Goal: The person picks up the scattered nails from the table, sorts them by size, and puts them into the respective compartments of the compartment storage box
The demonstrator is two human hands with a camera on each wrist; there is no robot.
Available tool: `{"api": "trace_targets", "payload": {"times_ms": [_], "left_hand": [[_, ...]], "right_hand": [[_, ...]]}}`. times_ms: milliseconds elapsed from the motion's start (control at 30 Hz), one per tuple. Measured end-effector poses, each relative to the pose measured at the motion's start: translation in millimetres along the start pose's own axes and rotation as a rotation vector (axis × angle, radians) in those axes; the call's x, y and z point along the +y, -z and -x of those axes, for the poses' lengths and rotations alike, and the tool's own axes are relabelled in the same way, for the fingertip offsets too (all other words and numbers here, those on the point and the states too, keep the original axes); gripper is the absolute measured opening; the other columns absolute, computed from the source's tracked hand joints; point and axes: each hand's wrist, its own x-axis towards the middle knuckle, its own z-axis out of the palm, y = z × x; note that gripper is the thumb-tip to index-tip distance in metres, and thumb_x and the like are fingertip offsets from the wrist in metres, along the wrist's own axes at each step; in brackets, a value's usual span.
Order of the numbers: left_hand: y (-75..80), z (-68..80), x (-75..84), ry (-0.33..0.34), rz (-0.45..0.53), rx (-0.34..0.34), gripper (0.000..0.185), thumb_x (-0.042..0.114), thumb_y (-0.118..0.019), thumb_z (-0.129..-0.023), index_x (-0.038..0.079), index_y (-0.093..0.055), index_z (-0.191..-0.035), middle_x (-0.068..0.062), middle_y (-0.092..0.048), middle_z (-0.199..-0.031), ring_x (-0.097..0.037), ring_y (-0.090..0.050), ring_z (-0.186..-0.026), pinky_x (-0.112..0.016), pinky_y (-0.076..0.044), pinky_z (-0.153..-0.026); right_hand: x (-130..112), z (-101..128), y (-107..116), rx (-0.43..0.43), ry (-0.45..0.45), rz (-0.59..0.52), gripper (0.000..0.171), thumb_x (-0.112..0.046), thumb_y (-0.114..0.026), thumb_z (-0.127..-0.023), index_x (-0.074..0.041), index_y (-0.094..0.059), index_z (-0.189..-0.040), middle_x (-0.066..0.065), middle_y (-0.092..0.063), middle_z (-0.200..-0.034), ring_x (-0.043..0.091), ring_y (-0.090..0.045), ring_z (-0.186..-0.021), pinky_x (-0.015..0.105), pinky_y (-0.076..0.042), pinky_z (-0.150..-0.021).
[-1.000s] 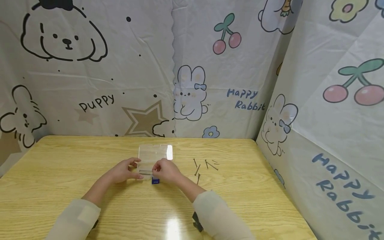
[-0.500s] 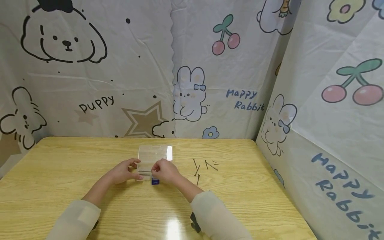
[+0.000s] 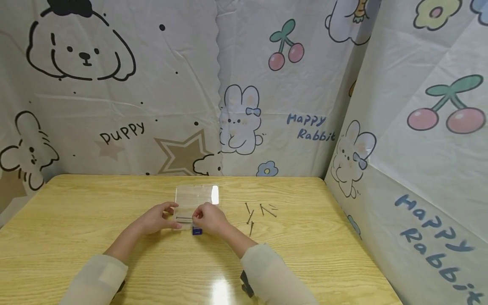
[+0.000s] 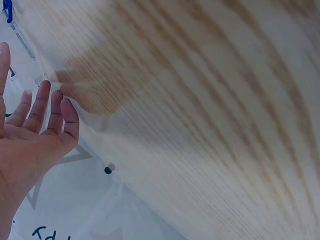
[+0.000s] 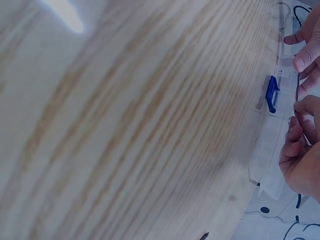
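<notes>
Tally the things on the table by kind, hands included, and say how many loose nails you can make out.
Clear plastic box with blue clasp: 1
Loose nails right of the box: about 6, too thin for an exact count
Nails inside the box: at least 1, partly hidden
Hands at the box: 2, left hand and right hand
Total: about 10

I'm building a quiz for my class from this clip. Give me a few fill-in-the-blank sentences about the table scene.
1. The clear plastic box has a small latch coloured ____.
2. The loose nails lie on the table to the ____ of the box, from the person's side.
3. The box's lid is ____.
4. The left hand and the right hand are both at the ____.

Missing words: blue; right; open; box
</notes>
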Motion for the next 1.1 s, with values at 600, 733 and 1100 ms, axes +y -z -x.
{"api": "trace_targets", "payload": {"times_ms": [600,733,1100], "left_hand": [[-1.6,-2.9,0.2,0.032,0.02,-0.005,0.082,0.034,-0.076,-0.077,-0.004,-0.036,-0.138,-0.03,-0.046,-0.128,-0.049,-0.046,-0.118,-0.053,-0.044,-0.093],[-2.1,-3.7,-0.3,0.038,0.015,0.0,0.083,0.036,-0.076,-0.077,-0.003,-0.036,-0.138,-0.029,-0.046,-0.129,-0.049,-0.046,-0.119,-0.054,-0.043,-0.093],[-1.4,-2.3,-1.1,0.041,0.01,0.005,0.082,0.035,-0.076,-0.077,-0.003,-0.037,-0.138,-0.031,-0.046,-0.129,-0.051,-0.045,-0.119,-0.055,-0.043,-0.093]], "right_hand": [[-0.5,0.2,2.8,0.01,-0.009,0.039,0.015,-0.022,-0.063,-0.088,-0.012,-0.074,-0.09,-0.005,-0.061,-0.077,0.002,-0.048,-0.063,0.016,-0.039,-0.056],[0.0,1.7,6.6,0.004,0.005,0.024,0.015,-0.022,-0.063,-0.088,-0.012,-0.073,-0.092,-0.005,-0.057,-0.08,0.003,-0.047,-0.067,0.016,-0.039,-0.057],[3.6,5.5,20.5,0.009,0.012,0.033,0.017,-0.026,-0.063,-0.088,-0.013,-0.072,-0.095,-0.005,-0.059,-0.081,0.004,-0.049,-0.069,0.017,-0.04,-0.058]]}}
